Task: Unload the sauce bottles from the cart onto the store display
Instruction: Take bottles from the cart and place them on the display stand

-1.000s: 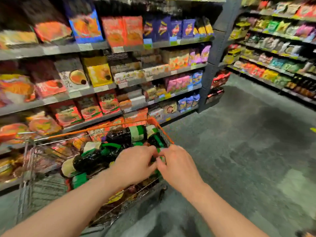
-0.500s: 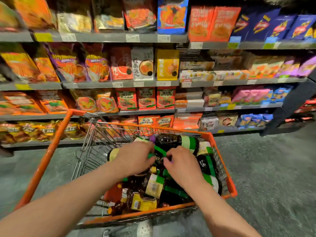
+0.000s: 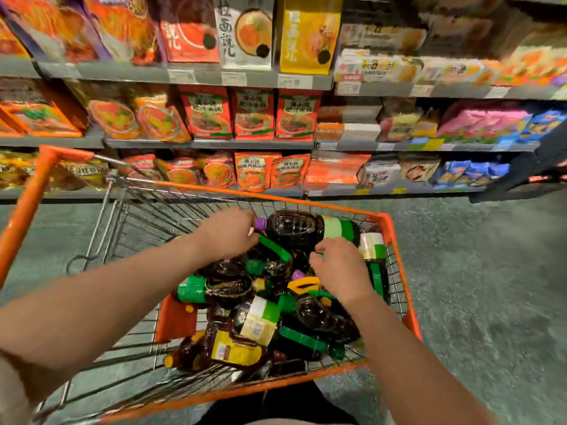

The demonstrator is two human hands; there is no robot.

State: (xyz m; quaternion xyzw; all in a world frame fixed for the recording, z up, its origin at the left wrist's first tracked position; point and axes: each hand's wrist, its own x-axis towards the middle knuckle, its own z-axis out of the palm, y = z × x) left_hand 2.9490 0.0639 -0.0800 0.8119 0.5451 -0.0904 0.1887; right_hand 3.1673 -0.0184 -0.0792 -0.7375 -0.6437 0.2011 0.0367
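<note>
Head view looks down past your two bare forearms into an orange-rimmed wire cart [image 3: 402,271] that sits in a store aisle and holds a heap of dark sauce bottles [image 3: 276,302] lying on their sides, most with green labels, caps or handles. Your left hand [image 3: 228,233] is at the far side of the pile, its fingers curled down beside the purple cap [image 3: 260,223] of the big dark bottle [image 3: 294,228] that lies across the top of the heap; whether those fingers actually grip the neck or a green handle [image 3: 274,246] just below, I cannot tell, since the back of the hand hides them. Your right hand [image 3: 340,268] is a little apart from the left, fingers bent downward onto the bottles near that big bottle's green-and-white label [image 3: 337,230]; its hold is hidden too. A yellow-labelled bottle [image 3: 236,348] lies at the near end of the cart. Behind the cart, grey shelves [image 3: 199,76] carry orange and red noodle packets [image 3: 253,115]. All the bottles are in the cart.
</note>
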